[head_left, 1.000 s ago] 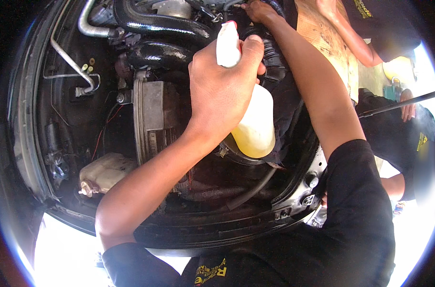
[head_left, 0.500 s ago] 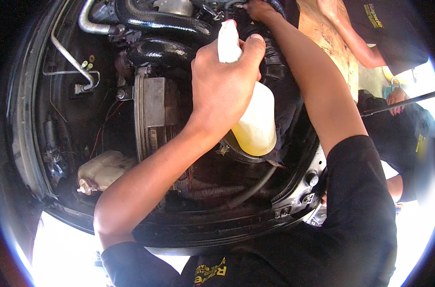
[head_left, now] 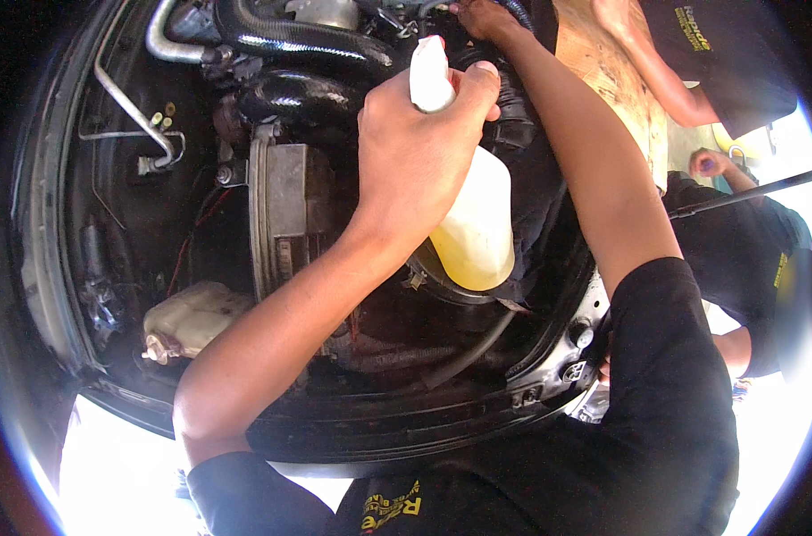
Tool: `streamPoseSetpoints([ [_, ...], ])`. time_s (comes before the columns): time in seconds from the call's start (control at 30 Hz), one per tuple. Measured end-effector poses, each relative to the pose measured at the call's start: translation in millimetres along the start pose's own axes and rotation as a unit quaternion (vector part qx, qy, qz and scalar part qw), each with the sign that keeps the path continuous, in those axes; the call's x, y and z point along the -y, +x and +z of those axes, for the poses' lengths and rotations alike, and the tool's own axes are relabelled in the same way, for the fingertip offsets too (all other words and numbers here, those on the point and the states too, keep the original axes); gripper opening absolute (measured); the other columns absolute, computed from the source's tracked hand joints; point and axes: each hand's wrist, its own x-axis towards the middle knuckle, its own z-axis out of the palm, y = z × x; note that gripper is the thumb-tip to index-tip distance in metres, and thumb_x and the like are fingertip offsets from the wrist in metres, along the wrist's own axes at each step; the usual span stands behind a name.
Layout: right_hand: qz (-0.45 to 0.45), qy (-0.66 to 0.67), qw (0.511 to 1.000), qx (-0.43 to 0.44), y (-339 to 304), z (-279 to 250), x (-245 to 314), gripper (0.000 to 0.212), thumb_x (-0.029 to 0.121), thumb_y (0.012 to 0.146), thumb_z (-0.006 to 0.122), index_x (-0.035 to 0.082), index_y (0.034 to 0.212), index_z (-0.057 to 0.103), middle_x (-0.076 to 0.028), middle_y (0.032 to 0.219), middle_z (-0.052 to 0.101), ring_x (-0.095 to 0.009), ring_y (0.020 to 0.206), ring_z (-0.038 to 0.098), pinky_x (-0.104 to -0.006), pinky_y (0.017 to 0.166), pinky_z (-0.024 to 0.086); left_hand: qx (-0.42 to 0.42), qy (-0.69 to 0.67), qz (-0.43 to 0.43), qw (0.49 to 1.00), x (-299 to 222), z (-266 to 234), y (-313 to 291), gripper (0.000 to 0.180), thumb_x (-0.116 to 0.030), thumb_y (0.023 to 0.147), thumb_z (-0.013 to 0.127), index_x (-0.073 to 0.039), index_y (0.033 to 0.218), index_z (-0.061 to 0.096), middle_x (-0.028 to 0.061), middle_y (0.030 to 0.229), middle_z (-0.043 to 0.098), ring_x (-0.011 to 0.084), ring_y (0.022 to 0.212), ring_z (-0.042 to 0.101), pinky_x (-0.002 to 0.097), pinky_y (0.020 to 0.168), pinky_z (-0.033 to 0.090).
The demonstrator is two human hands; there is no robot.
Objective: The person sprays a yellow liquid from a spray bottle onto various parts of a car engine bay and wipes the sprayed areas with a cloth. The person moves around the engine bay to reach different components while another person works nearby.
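Note:
My left hand (head_left: 419, 156) is wrapped round the neck of a spray bottle (head_left: 477, 228) over the engine bay. The bottle is translucent white with yellowish liquid at its bottom, and its white spray head (head_left: 430, 76) points away from me. My right hand (head_left: 485, 20) reaches to the far side of the bay, at the top edge of the view. Its fingers are curled by the hoses and fittings there; what they hold is hidden. Beyond my left hand runs a thick black ribbed hose (head_left: 299, 40).
A metal-finned box (head_left: 290, 192) stands left of the bottle. Nearer lies a yellowed plastic reservoir (head_left: 196, 322). A wooden board (head_left: 607, 80) lies along the right side. Co-workers' arms (head_left: 669, 85) and a dark rod (head_left: 745, 192) are at the right.
The spray head has tipped slightly to the right in my left hand. My right hand stays at the far side. A co-worker's hand at the right has risen.

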Motion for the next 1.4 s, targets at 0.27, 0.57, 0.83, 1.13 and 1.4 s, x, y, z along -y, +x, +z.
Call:
streamPoseSetpoints([
  [0.27, 0.005, 0.0, 1.0, -0.002, 1.3, -1.5, -2.9, 0.044, 0.034, 0.108, 0.046, 0.005, 0.13, 0.07, -0.023, 0.131, 0.069, -0.04, 0.122, 0.068, -0.0509, 0.105, 0.053, 0.002, 0.022, -0.054, 0.998, -9.4, -1.7, -6.7, 0.037, -0.032, 0.097, 0.071, 0.001, 0.081, 0.071, 0.0073, 0.067, 0.072, 0.0135, 0.061, 0.069, 0.0306, 0.061, 0.054],
  [0.57, 0.006, 0.002, 1.0, -0.002, -1.4, -3.2, -0.1, 0.046, 0.036, 0.109, 0.045, 0.004, 0.131, 0.069, -0.023, 0.133, 0.068, -0.04, 0.123, 0.067, -0.0509, 0.107, 0.052, 0.023, 0.013, -0.08, 0.996, -12.0, -3.6, -7.3, 0.037, -0.032, 0.098, 0.072, 0.001, 0.081, 0.071, 0.0076, 0.07, 0.074, 0.0132, 0.062, 0.069, 0.0304, 0.063, 0.054],
  [0.83, 0.009, 0.004, 1.0, -0.002, -1.4, -5.8, 1.0, 0.047, 0.037, 0.109, 0.045, 0.004, 0.133, 0.069, -0.023, 0.134, 0.067, -0.04, 0.125, 0.066, -0.0509, 0.108, 0.051, 0.036, 0.03, -0.056, 0.997, -6.7, -6.1, -4.2, 0.037, -0.033, 0.096, 0.072, 0.0, 0.08, 0.071, 0.0065, 0.069, 0.073, 0.0125, 0.064, 0.069, 0.0304, 0.064, 0.054],
  [1.13, 0.012, 0.007, 1.0, -0.007, -5.2, -4.9, -6.2, 0.048, 0.038, 0.11, 0.044, 0.004, 0.134, 0.068, -0.023, 0.136, 0.066, -0.04, 0.126, 0.066, -0.0509, 0.109, 0.051, 0.028, -0.005, -0.033, 0.999, -0.3, -0.1, -2.7, 0.034, -0.031, 0.095, 0.072, 0.0, 0.082, 0.072, 0.0056, 0.069, 0.072, 0.0117, 0.063, 0.068, 0.0298, 0.064, 0.054],
  [1.4, 0.01, 0.008, 1.0, -0.002, -11.6, -9.8, 4.6, 0.05, 0.04, 0.111, 0.043, 0.004, 0.135, 0.068, -0.023, 0.138, 0.066, -0.04, 0.128, 0.065, -0.0509, 0.11, 0.05, 0.034, 0.003, -0.028, 0.999, 2.7, -2.8, -2.4, 0.032, -0.029, 0.095, 0.071, 0.001, 0.084, 0.071, 0.0062, 0.07, 0.072, 0.0126, 0.065, 0.069, 0.03, 0.066, 0.055],
])
